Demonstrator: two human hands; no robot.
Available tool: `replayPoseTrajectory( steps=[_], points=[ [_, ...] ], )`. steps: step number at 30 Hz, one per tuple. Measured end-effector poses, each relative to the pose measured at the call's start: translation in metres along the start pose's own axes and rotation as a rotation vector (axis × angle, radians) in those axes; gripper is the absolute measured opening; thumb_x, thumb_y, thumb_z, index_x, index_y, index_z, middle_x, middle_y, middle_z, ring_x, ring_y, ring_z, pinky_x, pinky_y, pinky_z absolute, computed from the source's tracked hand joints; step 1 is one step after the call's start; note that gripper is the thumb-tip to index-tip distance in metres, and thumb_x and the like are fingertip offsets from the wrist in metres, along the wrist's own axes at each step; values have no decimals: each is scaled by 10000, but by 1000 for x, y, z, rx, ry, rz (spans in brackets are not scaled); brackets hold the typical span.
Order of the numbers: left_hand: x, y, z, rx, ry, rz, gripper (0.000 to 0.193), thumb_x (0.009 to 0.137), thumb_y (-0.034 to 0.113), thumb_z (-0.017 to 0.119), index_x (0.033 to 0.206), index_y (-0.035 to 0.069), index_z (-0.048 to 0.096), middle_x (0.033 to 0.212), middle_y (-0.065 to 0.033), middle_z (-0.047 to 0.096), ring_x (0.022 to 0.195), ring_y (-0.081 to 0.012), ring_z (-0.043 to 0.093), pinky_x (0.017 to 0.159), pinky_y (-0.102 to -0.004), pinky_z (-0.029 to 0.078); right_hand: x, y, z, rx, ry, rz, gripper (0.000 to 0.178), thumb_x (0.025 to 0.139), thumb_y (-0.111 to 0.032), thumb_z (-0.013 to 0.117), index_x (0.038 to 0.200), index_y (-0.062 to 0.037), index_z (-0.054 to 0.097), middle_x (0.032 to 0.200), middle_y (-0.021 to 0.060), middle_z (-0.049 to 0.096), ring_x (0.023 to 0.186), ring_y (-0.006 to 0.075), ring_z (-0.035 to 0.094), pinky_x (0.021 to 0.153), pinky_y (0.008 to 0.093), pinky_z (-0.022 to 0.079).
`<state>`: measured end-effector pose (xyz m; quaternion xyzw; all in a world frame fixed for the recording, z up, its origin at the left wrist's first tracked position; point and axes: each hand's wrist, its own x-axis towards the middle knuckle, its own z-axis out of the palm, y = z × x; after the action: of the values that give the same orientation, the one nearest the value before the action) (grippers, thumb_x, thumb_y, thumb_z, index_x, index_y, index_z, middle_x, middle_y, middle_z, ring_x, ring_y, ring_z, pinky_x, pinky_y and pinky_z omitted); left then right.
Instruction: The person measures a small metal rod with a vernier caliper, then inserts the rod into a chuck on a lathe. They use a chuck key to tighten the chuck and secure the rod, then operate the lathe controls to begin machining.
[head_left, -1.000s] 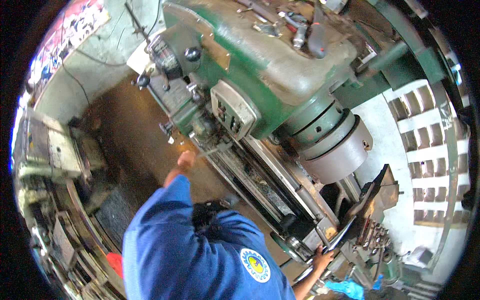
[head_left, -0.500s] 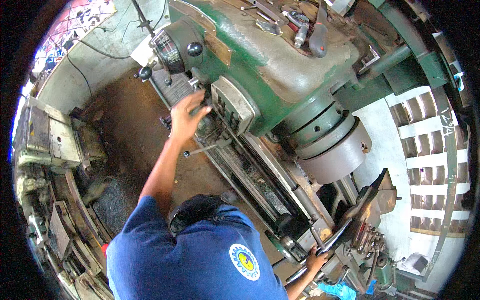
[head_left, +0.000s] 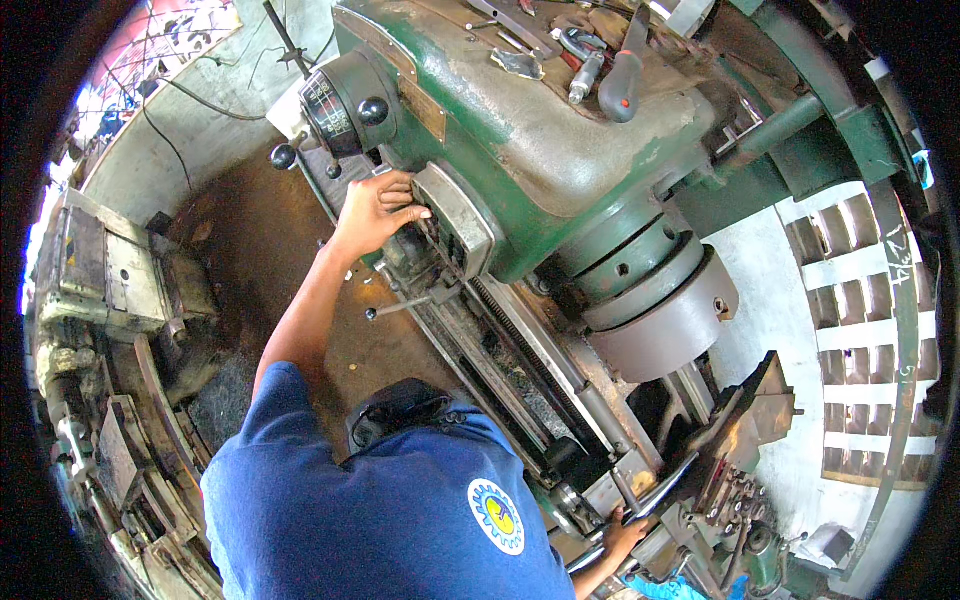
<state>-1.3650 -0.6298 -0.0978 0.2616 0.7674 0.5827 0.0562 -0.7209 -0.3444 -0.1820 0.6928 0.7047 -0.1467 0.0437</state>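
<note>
My left hand (head_left: 378,212) is at the left end of the grey control box (head_left: 462,215) on the front of a green lathe headstock (head_left: 560,150). Its fingers are curled and the thumb lies against the box face; whatever they grip is hidden. Below it sticks out a lever with a round knob (head_left: 372,314). At the lower right my right hand (head_left: 622,540) is closed round a shiny metal handle (head_left: 660,492) by the lathe carriage (head_left: 690,530). The big round chuck (head_left: 670,320) stands between the two hands.
A knife-shaped tool with a grey handle (head_left: 622,88) and a micrometer-like tool (head_left: 585,75) lie on the headstock top. Black ball knobs (head_left: 373,110) jut from the dial. Another worn machine (head_left: 110,270) stands at left, and blue cloth (head_left: 665,587) lies near the carriage.
My left hand has come down onto the left end of the control box, and its spread fingers have curled in. My right hand stays at the metal handle. The view has shifted slightly.
</note>
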Motion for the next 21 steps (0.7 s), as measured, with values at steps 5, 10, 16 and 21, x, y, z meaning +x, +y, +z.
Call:
replayPoseTrajectory(
  steps=[5,10,16,21],
  points=[
    [-6,5,12,158,129,26,376,742,68,856,1038,-47,655,984,-145,739,924,-216,731,798,-331,588,-2,0,5,47,65,53,847,856,-445,742,1424,29,330,1315,425,423,1172,543,500,992,537,434],
    [0,2,3,184,86,-3,366,740,78,858,1018,-46,656,951,-151,739,921,-217,730,813,-337,594,6,3,4,-19,-4,6,966,882,-486,687,1477,107,211,1326,453,397,1200,561,486,1020,544,430],
    [-19,-23,1,0,71,-95,454,826,105,807,1191,-94,627,1164,-196,697,1076,-239,684,945,-353,551,2,3,6,-58,8,27,969,875,-502,693,1492,73,216,1411,418,363,1293,537,429,1088,517,386],
    [-54,-69,-7,-124,-427,-329,297,906,201,725,1076,-39,684,945,-111,734,902,-186,707,791,-288,565,-12,-8,8,-8,141,14,866,878,-479,693,1423,68,302,1221,362,471,1099,522,555,939,544,477]
  ],
)
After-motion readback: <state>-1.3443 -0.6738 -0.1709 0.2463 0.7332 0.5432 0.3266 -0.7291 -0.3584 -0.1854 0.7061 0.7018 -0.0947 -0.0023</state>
